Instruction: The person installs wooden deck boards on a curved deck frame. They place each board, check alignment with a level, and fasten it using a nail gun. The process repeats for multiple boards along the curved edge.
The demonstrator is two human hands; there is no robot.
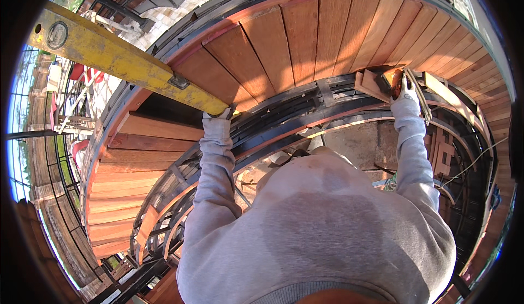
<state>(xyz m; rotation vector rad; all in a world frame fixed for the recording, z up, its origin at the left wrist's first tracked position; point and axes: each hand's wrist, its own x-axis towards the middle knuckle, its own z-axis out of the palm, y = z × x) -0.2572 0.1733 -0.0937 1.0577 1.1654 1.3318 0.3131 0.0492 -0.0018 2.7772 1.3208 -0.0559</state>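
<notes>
Curved deck (305, 36) of reddish planks is sweeping around me, black steel frame (284, 136) running along its inner edge. Yellow spirit level (114, 53) is spanning the deck's left part, far end jutting past the outer edge; my left hand (219, 115) is gripping its near end by the inner edge. Wood offcuts (371, 84) are lying at the inner edge, rightward; beside them my right hand (405, 92) is clasping an orange-brown object (397, 84), kind unclear.

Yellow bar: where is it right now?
Head view, upper left: the yellow bar slants down rightward across the outer edge of the curved wooden slats, its lower end at the left hand.
</notes>
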